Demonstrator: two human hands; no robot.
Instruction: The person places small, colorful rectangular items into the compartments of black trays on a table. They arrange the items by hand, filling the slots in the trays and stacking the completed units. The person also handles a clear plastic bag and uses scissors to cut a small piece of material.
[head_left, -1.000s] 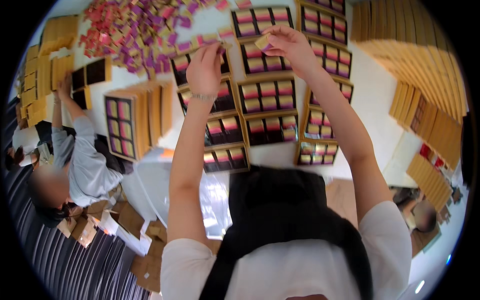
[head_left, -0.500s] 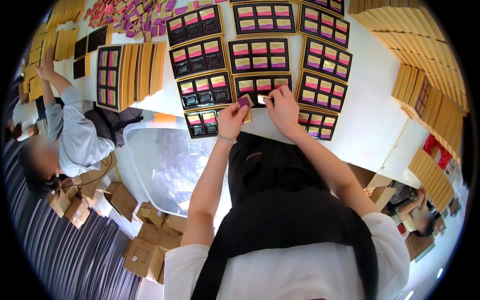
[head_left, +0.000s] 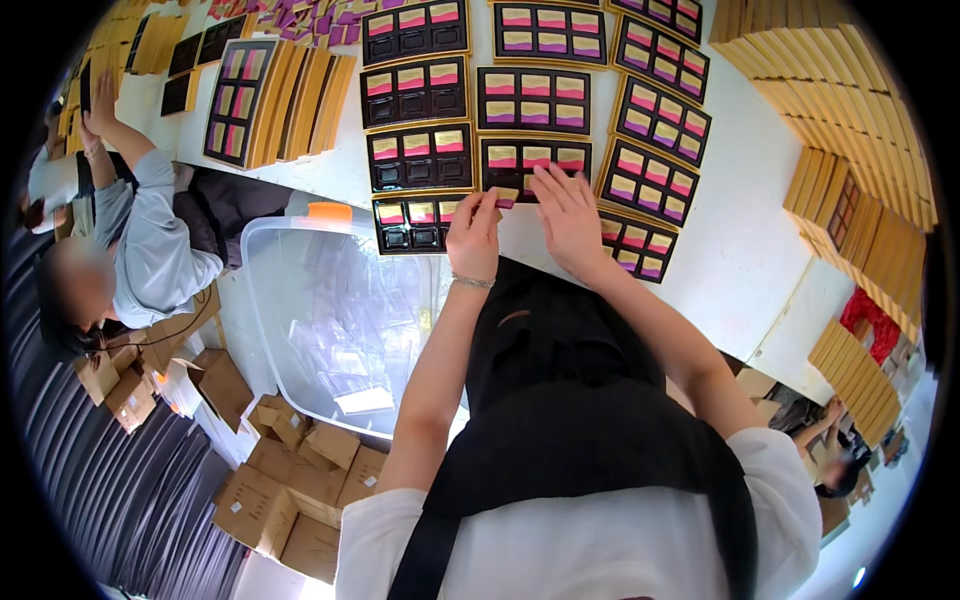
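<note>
My left hand [head_left: 473, 237] is closed in a pinch on a small gold-and-purple wrapped square [head_left: 506, 195], at the lower left of a box with a black tray [head_left: 487, 166]. In that tray's far row sit pink-and-gold squares [head_left: 537, 156]. My right hand [head_left: 572, 222] lies over the tray's near row with its fingers stretched out, and no square shows in it. Its fingers hide most of that row. Left of my hands, a column of boxes [head_left: 420, 171] has pink-and-gold squares in the far row and bare black wells in the near row.
Filled boxes [head_left: 652, 178] stand to the right and beyond. Stacked boxes line the left [head_left: 290, 105] and right [head_left: 850, 110]. Loose squares [head_left: 310, 20] are heaped at the far left. A clear plastic tub [head_left: 330, 310] stands below the table edge; a co-worker [head_left: 165, 225] reaches at left.
My right hand has let go of the small gold piece it pinched and spread its fingers over the tray. My left hand still pinches a square near the tray. The view has shifted slightly.
</note>
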